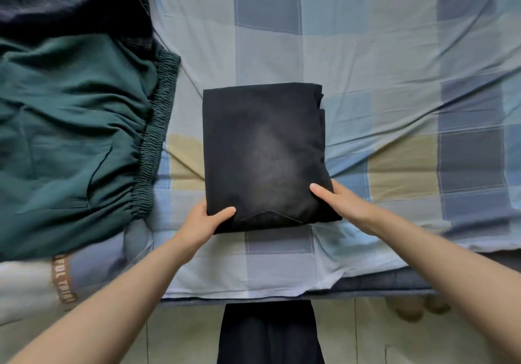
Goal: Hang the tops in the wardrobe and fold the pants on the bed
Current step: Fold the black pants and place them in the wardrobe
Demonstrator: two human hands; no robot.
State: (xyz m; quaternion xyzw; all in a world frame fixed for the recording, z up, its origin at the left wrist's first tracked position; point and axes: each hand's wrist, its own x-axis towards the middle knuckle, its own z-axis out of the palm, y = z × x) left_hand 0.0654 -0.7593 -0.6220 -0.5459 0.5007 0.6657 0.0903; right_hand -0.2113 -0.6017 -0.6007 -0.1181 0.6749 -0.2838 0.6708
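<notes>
The black pants [265, 155] lie folded into a thick, squarish packet on the checked bed sheet [394, 53], stretching away from both hands. The left hand [204, 222] grips the near left corner, thumb lying on top and fingers tucked out of sight beneath; the right hand [341, 200] grips the near right corner the same way, thumb on the cloth, fingers under the edge. The fabric looks soft and fairly dense, like a woven cotton, so the packet is probably light but floppy: lifted by the near corners alone, the far half would likely sag and the layers showing at the right edge could slip apart. Sliding both hands further under, palms up toward the middle of each side, would likely carry it flat. A stitched pocket outline sits between the two thumbs, and it offers no useful hold. Just left of the left hand lie the green pants [73, 138], unfolded, their elastic waistband nearly reaching the packet; beyond them, further left and away, a dark navy garment [70, 0] is heaped. A pale garment with brown lettering [33, 293] lies under the left forearm. To the right of the right hand the sheet is bare, so that way seems the easier side to set the packet down.
</notes>
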